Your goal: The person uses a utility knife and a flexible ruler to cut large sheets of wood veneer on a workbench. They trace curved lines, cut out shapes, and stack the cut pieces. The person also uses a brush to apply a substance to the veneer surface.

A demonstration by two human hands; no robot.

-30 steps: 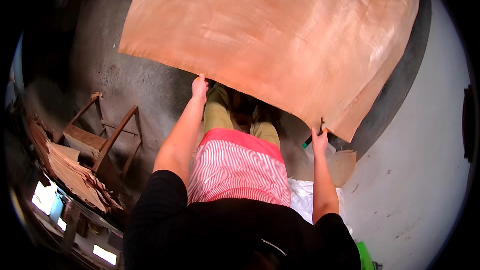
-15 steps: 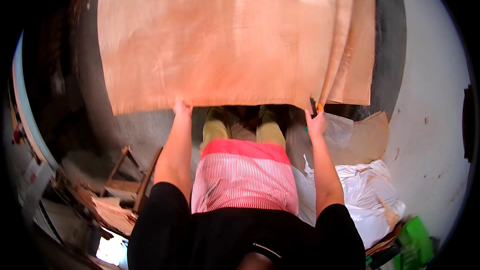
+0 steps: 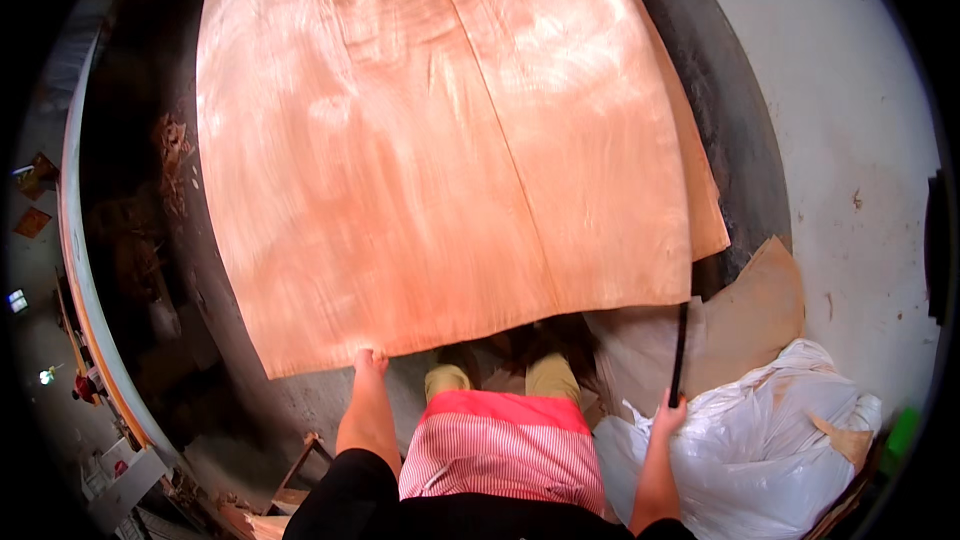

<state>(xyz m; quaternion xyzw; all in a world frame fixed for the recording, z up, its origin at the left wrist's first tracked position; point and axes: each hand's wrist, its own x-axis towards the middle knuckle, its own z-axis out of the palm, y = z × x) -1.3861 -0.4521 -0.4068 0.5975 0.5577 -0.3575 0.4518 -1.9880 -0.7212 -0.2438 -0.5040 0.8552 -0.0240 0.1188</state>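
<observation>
A large, thin sheet of reddish-tan wood veneer (image 3: 420,170) spreads out before me, its near edge sagging slightly between its corners. Left of the middle of that edge, my left hand (image 3: 371,360) is closed on it, thumb on top. My right hand (image 3: 670,414) is apart from the sheet, below its near right corner, with the fingers wrapped round a long thin black tool (image 3: 680,355). The tool points up toward that corner; its exact kind I cannot make out. A seam runs down the sheet, and another veneer sheet (image 3: 708,210) shows from beneath its right side.
By my right hand lies a bulging white plastic bag (image 3: 760,440), with brown sheet pieces (image 3: 750,305) behind it. A pale wall (image 3: 840,140) rises at the right. A wooden frame (image 3: 300,470) stands low on the left, near a long curved pale edge (image 3: 75,170).
The near edge of the veneer has come closer to me with my left hand. My right hand has left the edge and moved down, holding the black tool. The right-side folds are flattened.
</observation>
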